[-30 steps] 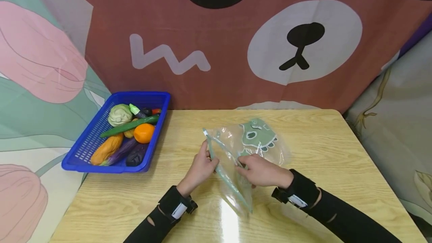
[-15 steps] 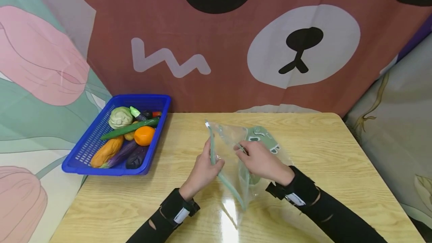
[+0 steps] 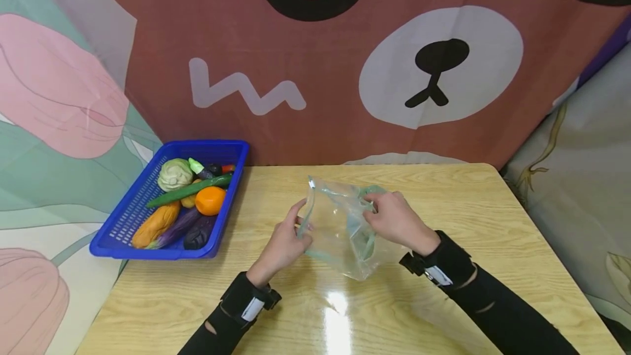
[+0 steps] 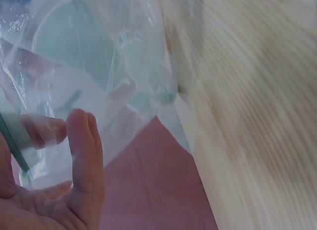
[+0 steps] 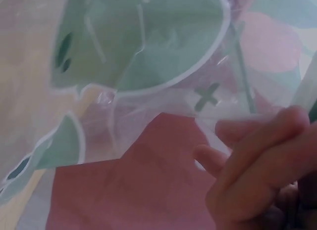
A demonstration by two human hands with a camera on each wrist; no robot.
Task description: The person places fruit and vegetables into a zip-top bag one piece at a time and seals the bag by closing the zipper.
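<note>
A clear zip bag (image 3: 330, 234) with a green cartoon print is held up above the table, its mouth spread between my two hands. My left hand (image 3: 281, 248) grips the green zip edge on the left side. On the far side, the fingers of my right hand (image 3: 396, 221) pinch the opposite edge. In the left wrist view, the film of the bag (image 4: 74, 47) lies behind my left hand (image 4: 74, 175). The green print on the bag (image 5: 148, 47) fills much of the right wrist view, beside my curled right hand (image 5: 267, 165). Nothing is visible inside the bag.
A blue plastic basket (image 3: 120, 201) stands at the back left of the wooden table (image 3: 468, 223). In it lie several vegetables, among them a green cucumber (image 3: 189, 189), an orange one (image 3: 210, 200) and a long purple eggplant (image 3: 177, 228). A printed cloth (image 3: 320, 136) hangs behind the table.
My right hand has moved up and to the right, drawing its edge of the bag away from the left one. The bag's mouth is wider and its lower corner has risen.
</note>
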